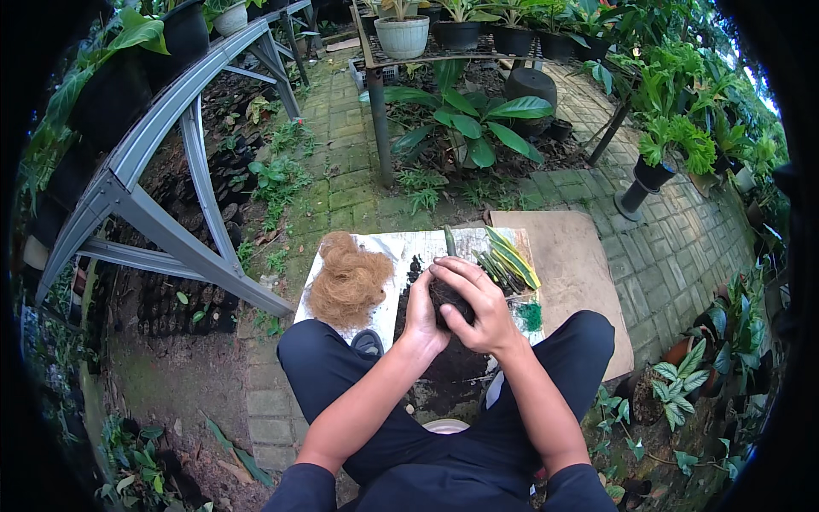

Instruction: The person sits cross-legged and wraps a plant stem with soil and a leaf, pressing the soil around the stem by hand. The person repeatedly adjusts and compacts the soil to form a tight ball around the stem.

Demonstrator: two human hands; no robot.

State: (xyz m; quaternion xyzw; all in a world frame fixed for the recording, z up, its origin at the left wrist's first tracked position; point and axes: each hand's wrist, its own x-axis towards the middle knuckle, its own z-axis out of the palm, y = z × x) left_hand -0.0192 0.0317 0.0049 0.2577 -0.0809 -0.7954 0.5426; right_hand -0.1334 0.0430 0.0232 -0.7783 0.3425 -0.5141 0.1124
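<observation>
Between my two palms sits a dark ball of soil (453, 293), partly covered by fingers. My left hand (420, 308) cups its left side, and my right hand (478, 301) wraps over its top and right. A green stem (450, 240) shows just beyond the fingertips; whether it joins the ball is hidden. Loose dark soil (448, 371) lies below the hands on a white sheet (377, 244). To the left is a heap of brown coir fibre (350, 280). Yellow-edged snake plant leaves (514, 257) and thin green stalks (498, 271) lie right, above a tangle of green strands (530, 315).
A cardboard sheet (563, 256) covers the paving on the right. A grey metal rack (173, 221) stands at the left. Ahead, a plant bench carries several pots, including a white pot (402, 37). A potted fern (672, 137) and striped-leaf plant (679, 386) stand right.
</observation>
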